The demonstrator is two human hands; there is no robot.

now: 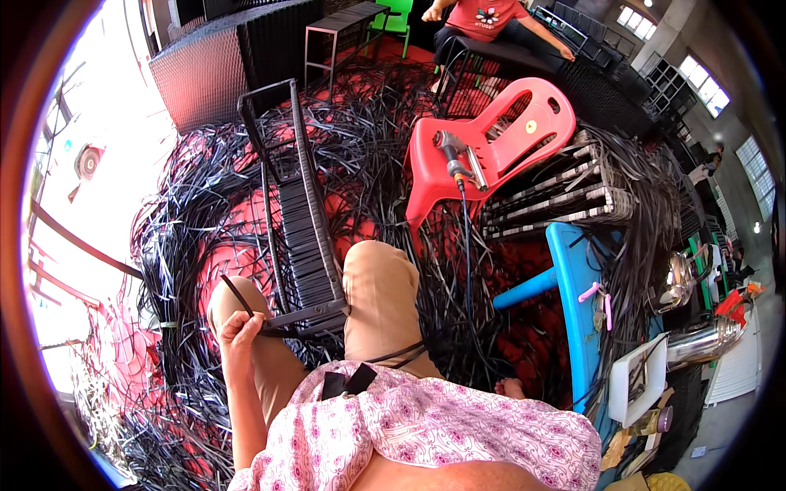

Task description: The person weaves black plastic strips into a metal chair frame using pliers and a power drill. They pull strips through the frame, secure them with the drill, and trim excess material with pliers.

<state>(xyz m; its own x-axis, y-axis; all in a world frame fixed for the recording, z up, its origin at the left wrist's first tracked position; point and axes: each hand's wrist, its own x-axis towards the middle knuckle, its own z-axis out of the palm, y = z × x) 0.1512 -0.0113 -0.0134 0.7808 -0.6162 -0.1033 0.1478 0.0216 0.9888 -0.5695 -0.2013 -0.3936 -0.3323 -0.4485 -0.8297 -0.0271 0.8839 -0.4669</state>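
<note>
From where I stand, the largest thing is a thick tangle of flat black strips (196, 204), glossy and curling, spread over a red floor covering (237, 258). In the centre-left of the frame, a tall black frame (314, 196) with slim straight bars stands at a slant, its lower end between two knees (378, 286) in smooth tan cloth. Inside it, many narrow bands (304, 233) lie side by side like a ladder. At the upper centre there is a red chair (434, 155) of smooth moulded plastic, with a rounded, pierced back. Right of centre I see a blue stool (573, 303), also plastic, with a round leg. On the red seat rests a metal power tool (452, 155) with a dark cord (467, 245). The left hand (243, 329), left of centre, is closed tightly at the frame's lower corner, its fingers pinching a thin black strip (236, 295) whose free end points stiffly up. The right hand is out of view, so its grip I cannot tell.
</note>
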